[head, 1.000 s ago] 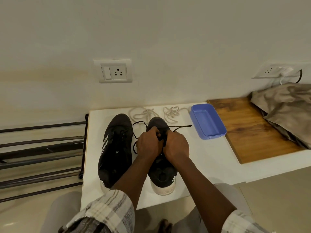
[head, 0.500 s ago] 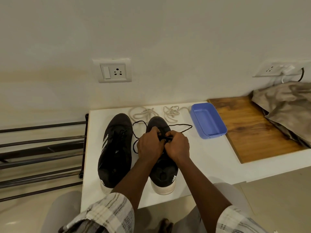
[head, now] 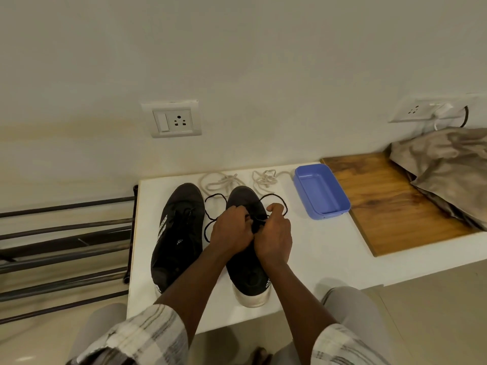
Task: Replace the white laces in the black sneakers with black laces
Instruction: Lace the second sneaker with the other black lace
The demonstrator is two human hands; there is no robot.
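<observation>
Two black sneakers stand side by side on the white table [head: 303, 248], toes toward the wall. The left sneaker [head: 178, 233] carries a black lace. Over the eyelets of the right sneaker [head: 246, 272], my left hand [head: 232, 230] and my right hand [head: 274, 234] meet, both pinching the black lace [head: 214, 200], whose loose ends loop out on either side of the shoe. Two white laces, one [head: 218, 180] and another [head: 264, 177], lie in loose heaps behind the toes. My fingers hide the eyelets.
A blue plastic tray [head: 322, 193] sits right of the shoes, next to a wooden board [head: 390, 204] with a crumpled grey cloth [head: 448, 164]. A dark metal rack [head: 66, 246] stands left of the table. Wall sockets [head: 172, 119] are behind.
My right hand has shifted slightly right and its fingers have lifted, pulling the black lace's right end into a rounder loop. The shoes have not moved.
</observation>
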